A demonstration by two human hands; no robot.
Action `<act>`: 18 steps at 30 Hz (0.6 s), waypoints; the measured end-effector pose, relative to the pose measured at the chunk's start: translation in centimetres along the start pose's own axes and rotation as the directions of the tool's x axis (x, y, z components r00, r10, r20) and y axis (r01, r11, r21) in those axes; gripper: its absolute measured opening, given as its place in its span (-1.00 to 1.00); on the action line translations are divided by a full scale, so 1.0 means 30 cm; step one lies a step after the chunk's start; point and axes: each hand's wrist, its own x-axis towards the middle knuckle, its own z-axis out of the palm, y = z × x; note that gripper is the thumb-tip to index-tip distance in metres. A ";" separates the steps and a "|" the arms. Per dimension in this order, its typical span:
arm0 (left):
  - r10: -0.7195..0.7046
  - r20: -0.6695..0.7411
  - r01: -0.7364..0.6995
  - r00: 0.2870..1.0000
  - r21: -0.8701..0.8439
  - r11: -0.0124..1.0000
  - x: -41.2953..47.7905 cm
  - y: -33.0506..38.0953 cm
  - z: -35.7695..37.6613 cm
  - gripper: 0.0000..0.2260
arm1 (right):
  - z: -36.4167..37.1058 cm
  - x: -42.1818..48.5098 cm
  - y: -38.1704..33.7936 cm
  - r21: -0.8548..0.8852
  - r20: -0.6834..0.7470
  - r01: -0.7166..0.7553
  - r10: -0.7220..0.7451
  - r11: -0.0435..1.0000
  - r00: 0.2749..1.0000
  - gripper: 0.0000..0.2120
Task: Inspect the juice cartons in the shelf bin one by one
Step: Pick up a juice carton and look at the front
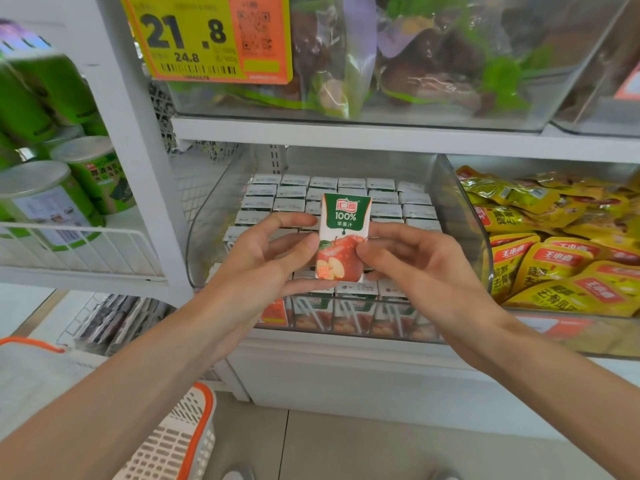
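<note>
One basket (pixel 180 441), white with an orange rim, lies nearest, below and left of the bin (pixel 202 237). In front of the bin's clear front wall, the left hand (pixel 263 265) and right hand (pixel 422 268) grip a single carton (pixel 343 233) between them. The left thumb presses its lower left edge, the right thumb its lower right, and the fingers curl behind. The carton is held upright over the bin's front rows, its face with a green top, "100%" and a red apple turned to the camera. Inside the bin, rows of cartons (pixel 384 204) stand packed tight, tops up. Just right of the bin lie yellow packs (pixel 554 261); left of it stand green cans (pixel 52 202) behind a wire rail. Above the bin, a shelf carries clear bags (pixel 433 71) and a yellow tag (pixel 194 36) reading 21.8.
</note>
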 end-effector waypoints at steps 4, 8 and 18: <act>0.000 0.018 0.000 1.000 -0.007 1.000 0.002 -0.003 -0.005 -0.76 | 0.001 0.000 -0.002 0.001 -0.004 0.000 0.000 1.000 1.000 -0.82; -0.001 0.017 0.001 1.000 -0.023 1.000 0.002 -0.003 -0.006 -0.74 | 0.003 -0.004 -0.006 0.018 0.007 -0.001 0.001 1.000 1.000 -0.78; -0.006 0.054 0.004 0.999 0.030 1.000 -0.013 0.012 0.007 -0.66 | 0.021 -0.004 0.000 0.019 0.063 0.002 -0.004 1.000 0.998 -0.58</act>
